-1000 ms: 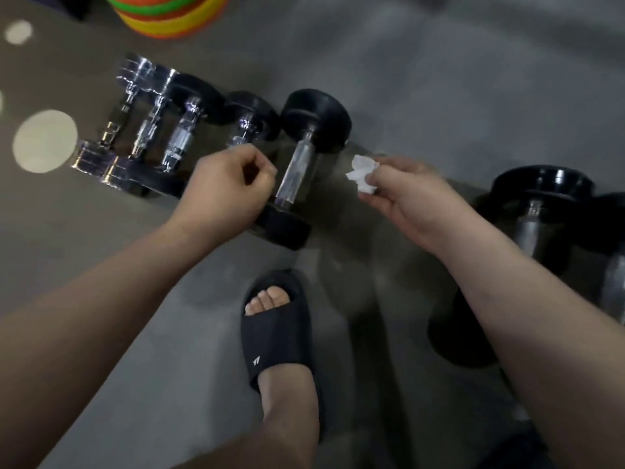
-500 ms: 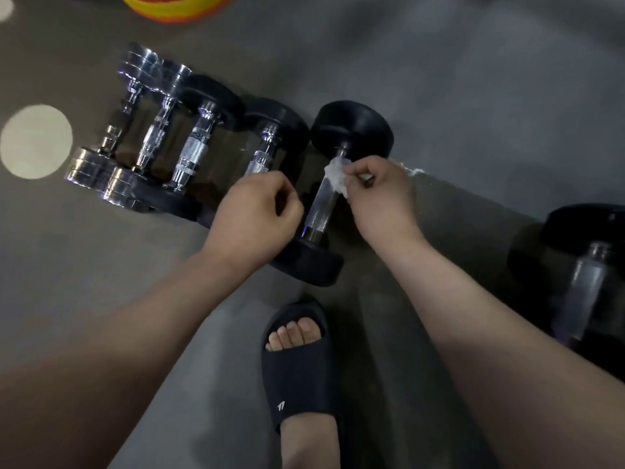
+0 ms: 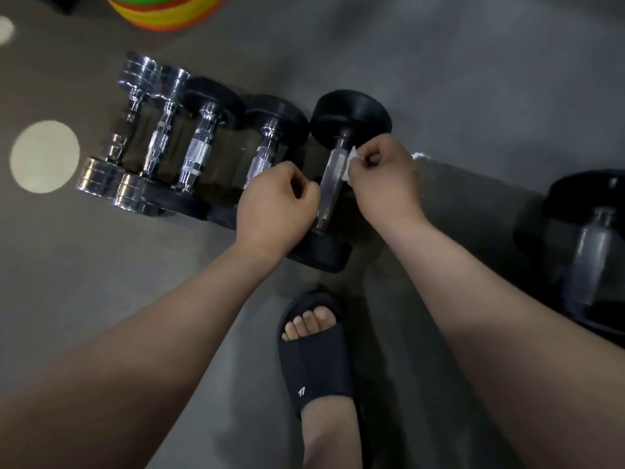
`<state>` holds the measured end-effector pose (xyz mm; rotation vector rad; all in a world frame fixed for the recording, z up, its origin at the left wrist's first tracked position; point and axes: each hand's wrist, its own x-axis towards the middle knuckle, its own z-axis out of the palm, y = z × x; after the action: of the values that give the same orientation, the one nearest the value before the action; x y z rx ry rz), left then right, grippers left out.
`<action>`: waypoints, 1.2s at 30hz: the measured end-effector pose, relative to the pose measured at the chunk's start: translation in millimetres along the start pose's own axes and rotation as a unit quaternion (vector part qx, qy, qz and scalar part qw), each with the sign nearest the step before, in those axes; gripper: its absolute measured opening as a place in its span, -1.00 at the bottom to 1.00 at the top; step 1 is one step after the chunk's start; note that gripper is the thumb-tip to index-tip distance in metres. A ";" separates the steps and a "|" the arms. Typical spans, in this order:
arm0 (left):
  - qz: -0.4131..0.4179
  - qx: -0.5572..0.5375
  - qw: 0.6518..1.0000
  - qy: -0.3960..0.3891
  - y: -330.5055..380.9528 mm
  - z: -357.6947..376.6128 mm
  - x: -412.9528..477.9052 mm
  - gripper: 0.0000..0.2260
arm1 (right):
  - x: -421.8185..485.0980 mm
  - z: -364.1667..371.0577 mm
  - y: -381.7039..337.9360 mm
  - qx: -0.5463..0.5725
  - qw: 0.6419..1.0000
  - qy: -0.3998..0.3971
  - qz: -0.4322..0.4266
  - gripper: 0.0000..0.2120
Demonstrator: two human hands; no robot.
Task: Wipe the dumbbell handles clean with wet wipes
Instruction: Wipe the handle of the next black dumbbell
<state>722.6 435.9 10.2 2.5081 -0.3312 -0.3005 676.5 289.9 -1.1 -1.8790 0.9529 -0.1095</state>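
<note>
Dumbbell handle (image 3: 328, 187): knurled steel bar between two black heads, lying on the grey floor (image 3: 473, 79) just ahead of the person's foot.

Right hand (image 3: 385, 174): thumb and curled fingers pinch a crumpled white wet wipe (image 3: 351, 163). The wipe is pressed to the right side of the bar, close to the far head.

Left hand (image 3: 274, 201): fingers curled in, knuckles up, fingertips at the left side of the same bar, nearer the near head. Cannot tell whether it grips or only touches.

Left of this dumbbell, side by side: two black-headed dumbbells (image 3: 233, 154), then two chrome dumbbells (image 3: 145, 137).

Right edge, well apart: a larger black dumbbell (image 3: 592, 245), blurred.

Below the hands: a black slide sandal (image 3: 318, 360) on the foot, toes showing.

Top edge: a red, yellow and green striped object (image 3: 165, 11), partly cut off.
</note>
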 end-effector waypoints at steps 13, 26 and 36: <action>-0.045 0.008 0.999 -0.026 14.1 12.1 -5.6 -0.77 | -8.0 24.4 24.6 0.022 0.994 0.029 -0.104 -0.78; -0.047 0.021 0.998 -0.018 14.8 11.6 -3.7 -0.76 | -2.1 25.6 17.6 -0.031 0.990 0.024 -0.139 -0.82; -0.038 0.004 0.999 -0.006 13.5 9.9 -4.7 -0.78 | 6.9 26.1 21.3 -0.018 0.992 0.045 -0.115 -0.85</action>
<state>713.1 421.4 10.7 2.5308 -0.2432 -0.3461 681.1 300.1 -33.7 -2.0261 0.8006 -0.3199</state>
